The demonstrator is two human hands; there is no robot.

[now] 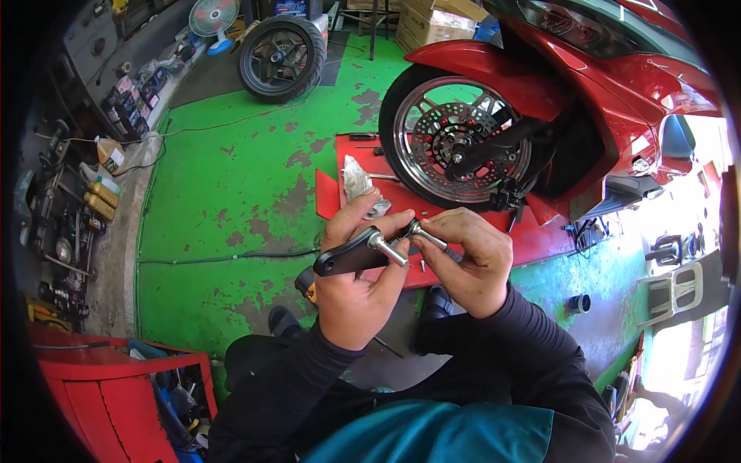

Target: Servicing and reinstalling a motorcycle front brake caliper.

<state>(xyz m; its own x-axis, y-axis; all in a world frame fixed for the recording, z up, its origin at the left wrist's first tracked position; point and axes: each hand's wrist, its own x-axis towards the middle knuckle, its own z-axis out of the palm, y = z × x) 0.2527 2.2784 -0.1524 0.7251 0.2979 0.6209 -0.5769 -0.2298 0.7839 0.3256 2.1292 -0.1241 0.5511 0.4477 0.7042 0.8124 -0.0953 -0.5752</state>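
My left hand (pixel 356 305) is closed around a flat black metal bracket (pixel 345 259) with a round hole at its left end. A shiny silver bolt (pixel 386 250) sits through the bracket's other end, its shank pointing down and right. Beside it, my right hand (pixel 475 262) pinches a second silver bolt (pixel 429 235) between thumb and fingers, its head close to my left fingertips. Just beyond my left fingers is a crumpled whitish rag (pixel 356 181); whether the hand touches it, I cannot tell.
Ahead and right stands a red motorcycle (pixel 532 85) with its front wheel (pixel 461 147) over a red platform (pixel 351 150) with tools on it. A loose wheel (pixel 281 60) and a fan (pixel 213 19) stand farther back. Lower left is a red cabinet (pixel 93 393); a white chair (pixel 679 289) is at right.
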